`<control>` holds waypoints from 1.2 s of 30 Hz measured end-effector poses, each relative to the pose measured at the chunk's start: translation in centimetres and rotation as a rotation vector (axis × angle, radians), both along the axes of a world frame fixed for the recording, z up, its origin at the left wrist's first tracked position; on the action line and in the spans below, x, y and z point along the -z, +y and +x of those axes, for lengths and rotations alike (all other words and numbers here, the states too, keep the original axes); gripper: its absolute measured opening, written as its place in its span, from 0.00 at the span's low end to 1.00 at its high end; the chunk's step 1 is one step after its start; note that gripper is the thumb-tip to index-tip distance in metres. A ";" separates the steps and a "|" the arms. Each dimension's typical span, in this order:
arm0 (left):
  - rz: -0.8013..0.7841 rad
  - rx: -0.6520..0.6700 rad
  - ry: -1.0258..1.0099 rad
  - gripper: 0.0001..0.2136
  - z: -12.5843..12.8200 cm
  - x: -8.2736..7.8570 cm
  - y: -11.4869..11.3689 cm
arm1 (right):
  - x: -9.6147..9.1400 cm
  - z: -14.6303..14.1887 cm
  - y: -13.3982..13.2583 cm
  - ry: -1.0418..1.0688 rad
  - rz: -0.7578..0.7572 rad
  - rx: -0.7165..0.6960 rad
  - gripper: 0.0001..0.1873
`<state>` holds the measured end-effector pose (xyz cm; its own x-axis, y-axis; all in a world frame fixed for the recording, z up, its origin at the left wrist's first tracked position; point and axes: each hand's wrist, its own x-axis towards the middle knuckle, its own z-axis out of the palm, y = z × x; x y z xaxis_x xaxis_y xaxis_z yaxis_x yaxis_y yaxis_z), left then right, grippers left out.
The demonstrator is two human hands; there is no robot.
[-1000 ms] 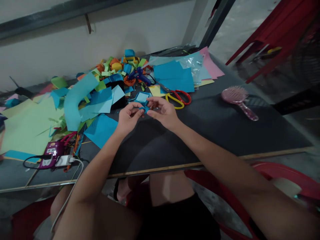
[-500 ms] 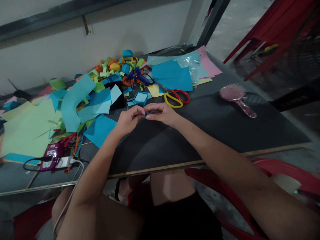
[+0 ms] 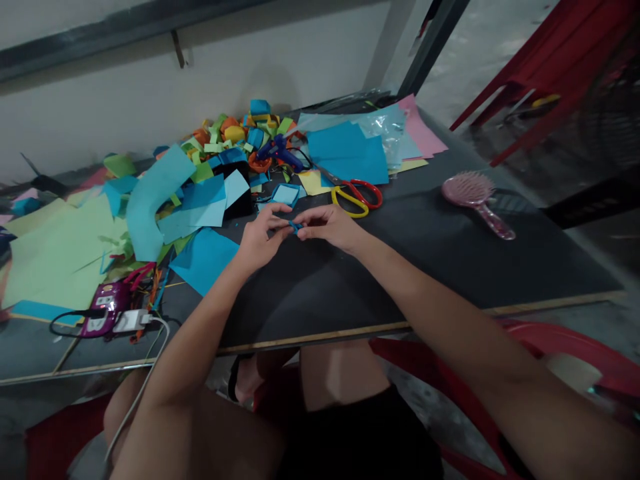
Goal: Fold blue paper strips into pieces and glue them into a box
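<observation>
Between my fingertips is a small piece of blue paper (image 3: 295, 227), mostly covered by the fingers, so its exact shape is hard to make out. My left hand (image 3: 263, 235) pinches it from the left, thumb and fingers closed. From the other side my right hand (image 3: 327, 225) grips it with thumb against fingers. Just behind the hands sits a blue folded paper box (image 3: 287, 195) with a pale top. Scissors (image 3: 355, 199) with one red and one yellow handle lie beyond my right hand.
A blue glue gun (image 3: 281, 152) lies before a heap of colourful folded paper pieces (image 3: 234, 133). Paper sheets (image 3: 60, 243) cover the left side, near a purple power strip (image 3: 106, 308) with a white plug. A pink hairbrush (image 3: 475, 193) rests on the dark table (image 3: 440, 267) at right.
My left fingers have spread slightly around the blue paper piece, and more of it shows between the hands. The whole view has shifted a little.
</observation>
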<state>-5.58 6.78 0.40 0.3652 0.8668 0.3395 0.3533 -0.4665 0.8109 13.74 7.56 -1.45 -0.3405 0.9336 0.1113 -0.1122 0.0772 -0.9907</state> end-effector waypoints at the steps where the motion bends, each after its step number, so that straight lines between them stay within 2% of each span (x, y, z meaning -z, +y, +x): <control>1: -0.003 -0.034 -0.007 0.11 0.2 0.2 0.0 | -0.1 0.0 -0.1 0.002 -0.014 0.007 0.20; 6: -0.047 -0.146 -0.063 0.09 0.9 1.0 -0.3 | -0.6 -0.1 -0.4 -0.022 -0.069 0.067 0.18; 12: 0.001 -0.123 -0.037 0.08 0.8 0.6 -0.7 | -1.0 -0.4 -0.8 -0.019 -0.187 0.042 0.20; 19: 0.136 -0.109 -0.022 0.18 0.7 0.6 -0.6 | -1.1 -1.3 -1.2 0.173 -0.388 0.128 0.24; 24: 0.411 -0.089 0.107 0.13 0.6 1.0 -0.6 | -1.1 -1.4 -1.4 0.186 -0.377 0.124 0.25; 28: 0.588 -0.044 0.163 0.12 0.5 1.1 -0.2 | -0.9 -1.2 -1.3 0.154 -0.306 0.112 0.24; 31: 0.619 -0.014 0.177 0.12 0.5 1.1 0.0 | -0.8 -1.2 -1.3 0.117 -0.259 0.122 0.24; 36: 0.571 0.021 0.203 0.12 0.2 0.9 0.2 | -0.6 -1.2 -1.2 0.094 -0.196 0.141 0.24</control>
<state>-5.41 7.01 -0.47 0.4864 0.5599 0.6708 0.4611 -0.8166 0.3472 12.51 6.34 -0.81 -0.2021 0.9780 -0.0514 -0.2061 -0.0938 -0.9740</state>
